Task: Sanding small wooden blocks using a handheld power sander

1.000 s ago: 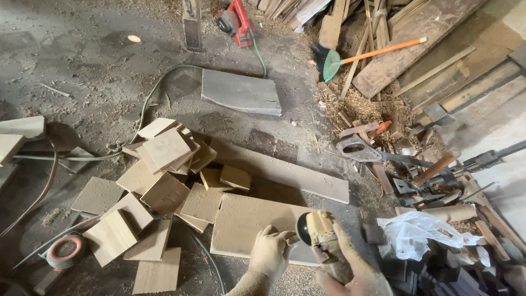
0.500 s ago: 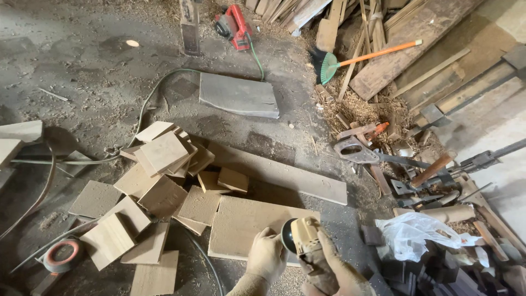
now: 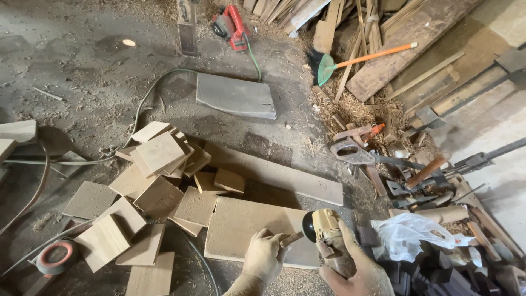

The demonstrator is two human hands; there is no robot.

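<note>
Angle grinder [image 3: 329,241], yellow-bodied, dark disc guard facing left: held low over the floor [image 3: 82,71], above the near edge of a flat wooden board [image 3: 246,227].

Right hand [image 3: 359,271], gloved: fingers clenched round the grinder body, carrying its weight.

Left hand [image 3: 264,255], gloved: fingers closed on the side handle [image 3: 291,239], apparently to steady the tool.

Cut wooden squares [image 3: 159,153]: loosely heaped left of the board, some overlapping.

Long plank [image 3: 285,175]: lying behind the board.

Hand saw [image 3: 353,152], red power planer [image 3: 233,24], rake [image 3: 339,60], white plastic bag [image 3: 411,233]: scattered at right and rear.
</note>
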